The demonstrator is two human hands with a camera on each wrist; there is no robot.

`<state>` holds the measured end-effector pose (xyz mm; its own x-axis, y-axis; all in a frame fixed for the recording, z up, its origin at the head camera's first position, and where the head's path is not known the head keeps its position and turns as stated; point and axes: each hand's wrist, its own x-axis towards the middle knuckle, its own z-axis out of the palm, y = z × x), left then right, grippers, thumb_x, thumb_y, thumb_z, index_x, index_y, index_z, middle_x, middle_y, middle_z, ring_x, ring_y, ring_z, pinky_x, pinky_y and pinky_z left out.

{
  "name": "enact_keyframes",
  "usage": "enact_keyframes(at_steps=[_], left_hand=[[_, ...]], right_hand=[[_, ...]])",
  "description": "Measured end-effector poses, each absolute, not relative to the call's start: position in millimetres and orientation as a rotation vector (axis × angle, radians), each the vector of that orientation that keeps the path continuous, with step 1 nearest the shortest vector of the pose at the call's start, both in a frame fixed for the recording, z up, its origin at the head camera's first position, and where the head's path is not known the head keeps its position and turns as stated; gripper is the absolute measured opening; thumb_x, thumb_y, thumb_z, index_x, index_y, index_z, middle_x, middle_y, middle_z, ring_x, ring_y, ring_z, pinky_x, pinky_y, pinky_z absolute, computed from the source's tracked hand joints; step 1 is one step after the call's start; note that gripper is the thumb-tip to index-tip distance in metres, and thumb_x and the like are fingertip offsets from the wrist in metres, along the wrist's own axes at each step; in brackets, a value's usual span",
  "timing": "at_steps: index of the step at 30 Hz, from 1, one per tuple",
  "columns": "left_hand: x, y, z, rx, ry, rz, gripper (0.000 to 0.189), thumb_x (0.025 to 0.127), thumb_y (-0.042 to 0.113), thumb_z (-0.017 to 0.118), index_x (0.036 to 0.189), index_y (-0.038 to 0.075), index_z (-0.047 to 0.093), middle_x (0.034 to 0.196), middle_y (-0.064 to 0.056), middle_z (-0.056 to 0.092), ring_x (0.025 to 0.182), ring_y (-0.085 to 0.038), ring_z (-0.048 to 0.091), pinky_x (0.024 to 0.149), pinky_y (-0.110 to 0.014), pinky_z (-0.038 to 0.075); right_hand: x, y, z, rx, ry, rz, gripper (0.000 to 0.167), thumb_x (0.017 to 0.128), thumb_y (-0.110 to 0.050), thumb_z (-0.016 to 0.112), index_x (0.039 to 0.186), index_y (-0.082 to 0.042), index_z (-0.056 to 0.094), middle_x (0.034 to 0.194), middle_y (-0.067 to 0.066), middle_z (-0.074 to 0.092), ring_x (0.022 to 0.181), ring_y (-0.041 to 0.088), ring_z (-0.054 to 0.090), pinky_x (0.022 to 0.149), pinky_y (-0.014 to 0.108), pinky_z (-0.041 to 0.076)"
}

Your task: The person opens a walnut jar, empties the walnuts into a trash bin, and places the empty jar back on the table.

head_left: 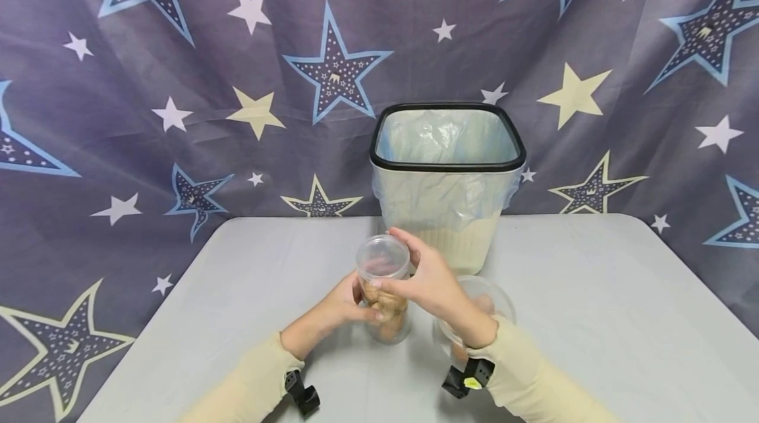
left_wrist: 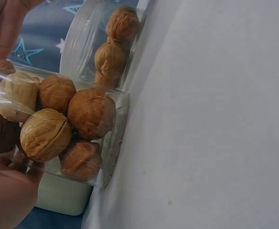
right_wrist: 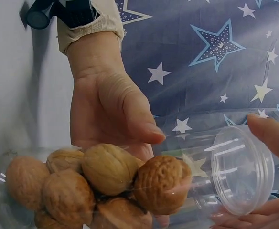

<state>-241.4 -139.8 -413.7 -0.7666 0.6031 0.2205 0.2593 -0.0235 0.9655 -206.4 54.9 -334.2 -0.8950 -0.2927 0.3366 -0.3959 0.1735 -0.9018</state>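
A clear plastic jar (head_left: 387, 327) of walnuts (right_wrist: 110, 169) stands upright between the hands at the table's middle. Curled round the jar's body is the left hand (head_left: 339, 306), its thumb across the near side. The right hand (head_left: 435, 281) grips the top, thumb in front and fingers behind, around the clear lid (right_wrist: 242, 171). In the right wrist view the walnuts fill the lower part, with bare space below the lid. A second clear container (left_wrist: 82, 45) of walnuts sits to the right, partly hidden by the right forearm in the head view.
Behind the jar stands a tall pale bin (head_left: 468, 238) with a black rim and a clear liner folded over it. The light grey table (head_left: 284, 248) ends at a dark star-patterned curtain (head_left: 249, 67).
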Motion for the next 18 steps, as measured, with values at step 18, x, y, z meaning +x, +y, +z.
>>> enact_keyframes(at_steps=[18], left_hand=[[-243.1, -133.4, -415.1, 1.009, 2.025, 1.892, 0.083, 0.069, 0.016, 0.081, 0.136, -0.009, 0.037, 0.130, -0.022, 0.051, 0.116, -0.012, 0.051, 0.103, -0.025, 0.036]], right_hand=[[-205.7, 56.8, -330.3, 0.635, -2.381, 1.761, 0.083, 0.067, -0.016, 0.085, 0.138, 0.001, 0.044, 0.123, 0.013, 0.061, 0.104, 0.023, 0.062, 0.087, 0.034, 0.049]])
